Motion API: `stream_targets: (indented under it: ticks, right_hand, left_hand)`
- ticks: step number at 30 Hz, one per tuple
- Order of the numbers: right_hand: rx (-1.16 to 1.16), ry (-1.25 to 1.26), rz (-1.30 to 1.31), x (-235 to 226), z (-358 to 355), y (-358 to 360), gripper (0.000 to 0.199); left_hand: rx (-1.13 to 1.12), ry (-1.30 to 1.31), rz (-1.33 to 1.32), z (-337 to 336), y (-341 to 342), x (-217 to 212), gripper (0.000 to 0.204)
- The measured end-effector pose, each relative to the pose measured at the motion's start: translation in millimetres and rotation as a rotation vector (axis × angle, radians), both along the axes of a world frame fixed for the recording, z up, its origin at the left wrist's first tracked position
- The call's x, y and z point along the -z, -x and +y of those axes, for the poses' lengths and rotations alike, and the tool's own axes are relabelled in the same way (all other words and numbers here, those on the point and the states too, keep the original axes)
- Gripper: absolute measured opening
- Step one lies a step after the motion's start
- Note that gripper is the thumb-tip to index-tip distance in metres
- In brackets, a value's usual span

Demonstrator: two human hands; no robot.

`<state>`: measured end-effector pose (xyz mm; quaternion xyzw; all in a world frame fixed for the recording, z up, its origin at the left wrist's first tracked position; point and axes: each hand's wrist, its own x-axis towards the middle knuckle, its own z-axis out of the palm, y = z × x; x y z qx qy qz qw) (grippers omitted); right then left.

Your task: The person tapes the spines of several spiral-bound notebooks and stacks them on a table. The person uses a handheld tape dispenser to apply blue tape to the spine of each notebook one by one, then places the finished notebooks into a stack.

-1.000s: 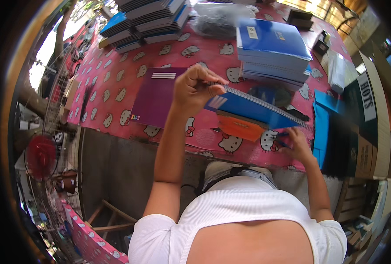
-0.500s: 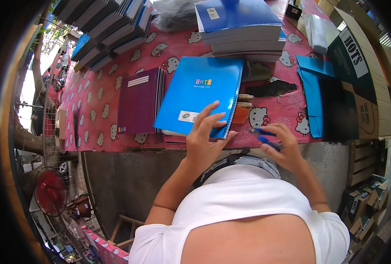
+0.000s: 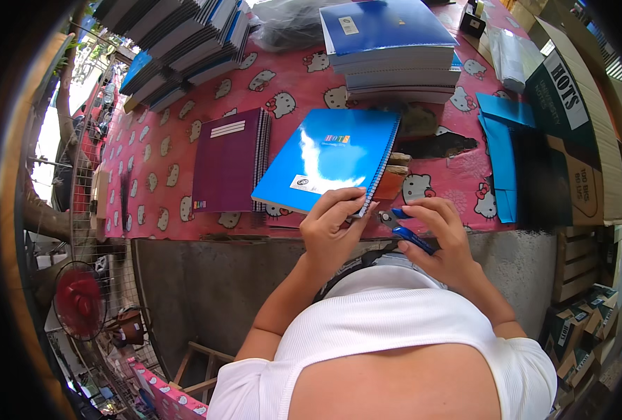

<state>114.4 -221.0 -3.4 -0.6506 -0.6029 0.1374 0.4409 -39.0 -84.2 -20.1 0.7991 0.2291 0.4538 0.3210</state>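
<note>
A bright blue spiral notebook (image 3: 360, 150) lies tilted on the table, its coiled edge to the right and a glare across its cover. At its near right corner my left hand (image 3: 330, 227) is closed, fingers on top and thumb by the coil's end. My right hand (image 3: 447, 241) holds small pliers with blue handles (image 3: 416, 240), handles spread, the metal jaws pointing toward that corner. The jaws appear apart from the coil. Just left of the blue notebook lies a purple spiral notebook (image 3: 228, 164), its coil also on the right.
A pink patterned cloth (image 3: 164, 150) covers the table, torn right of the notebook. Behind stand a stack of dark blue notebooks (image 3: 395, 63) and leaning piles of notebooks (image 3: 178, 45). Folded blue covers (image 3: 500, 161) and a cardboard box (image 3: 577, 161) are on the right; a red fan (image 3: 80, 301) stands lower left.
The blue notebook has shifted slightly nearer, and my left fingers have curled onto its corner. My right hand has brought the pliers left, toward the end of the coil.
</note>
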Motion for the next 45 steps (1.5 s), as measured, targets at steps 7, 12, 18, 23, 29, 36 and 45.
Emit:
stream_targets:
  ticks: [7, 12, 18, 23, 29, 36, 45]
  right_hand:
    - [-0.251, 0.482, 1.102, 19.5, 8.4, -15.6, 0.031]
    - [-0.329, 0.405, 1.273, 27.5, 23.4, -6.9, 0.039]
    - [0.461, 0.018, 0.01, 97.3, 12.1, -78.8, 0.045]
    - [0.608, 0.077, -0.277, 153.0, -6.4, -104.0, 0.045]
    - [0.64, 0.097, -0.431, 175.7, -10.9, -101.6, 0.047]
    - [0.647, 0.1, -0.416, 168.8, -4.3, -100.9, 0.047]
    - [0.673, 0.11, -0.413, 170.2, -3.8, -99.4, 0.047]
  left_hand:
    - [0.114, -0.06, -0.03, 5.5, 5.4, 1.1, 0.021]
    - [0.05, -0.297, 0.025, 31.6, 16.4, -8.0, 0.019]
    - [-0.6, -0.045, -0.62, 137.8, 108.6, -39.2, 0.019]
    - [-0.632, 0.721, -1.011, 215.8, 233.2, 38.7, 0.019]
    - [-1.13, 0.265, -0.194, 221.9, 232.2, 109.5, 0.014]
    - [-0.991, 0.24, -0.347, 233.4, 245.5, 147.5, 0.02]
    - [-0.916, 0.273, -0.324, 225.1, 244.0, 145.9, 0.023]
